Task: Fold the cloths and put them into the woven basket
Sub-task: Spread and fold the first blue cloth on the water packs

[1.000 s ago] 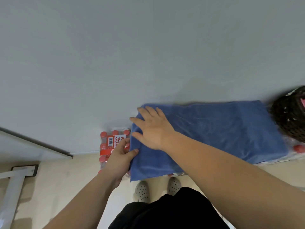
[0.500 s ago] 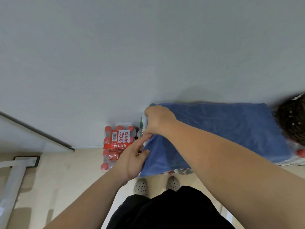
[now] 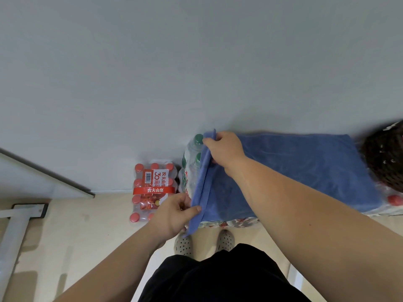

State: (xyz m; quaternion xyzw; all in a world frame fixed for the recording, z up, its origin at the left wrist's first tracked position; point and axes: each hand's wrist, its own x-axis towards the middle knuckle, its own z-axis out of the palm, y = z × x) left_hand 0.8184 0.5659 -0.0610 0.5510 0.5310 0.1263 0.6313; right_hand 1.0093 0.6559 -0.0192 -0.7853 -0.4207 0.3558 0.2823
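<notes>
Grey wall (image 3: 196,62) fills the upper view; pale floor (image 3: 65,225) below it.

Blue cloth (image 3: 305,171): the largest thing here. It lies spread flat over a stack of wrapped bottle packs (image 3: 231,223) standing against the wall. The cloth covers the top of the stack from its left end almost to its right end. The cloth's left edge is lifted off the stack and stands up as a narrow, folded-over strip.

Woven basket (image 3: 386,158): dark, cut off by the right side of the view. It sits at the right end of the stack, just beside the cloth's right edge. Whether the two touch, cannot tell.

Black shorts (image 3: 218,275) at bottom centre.

Pack of red-capped bottles (image 3: 152,188): on the floor against the wall, just left of the stack, red label band across it.

Green-capped bottles (image 3: 192,162): uncovered at the stack's left end, next to the raised cloth edge.

Right hand (image 3: 224,149): at the far left corner of the cloth, near the wall. Fingers (image 3: 209,141) curled round the corner, holding it up.

Left hand (image 3: 172,214): at the near left corner. Thumb and fingers (image 3: 194,209) pinch the cloth's edge, and the corner hangs below the grip.

Pale perforated shoes (image 3: 183,245): on the floor at the stack's near edge.

One red cap (image 3: 394,200) shows below the basket.
</notes>
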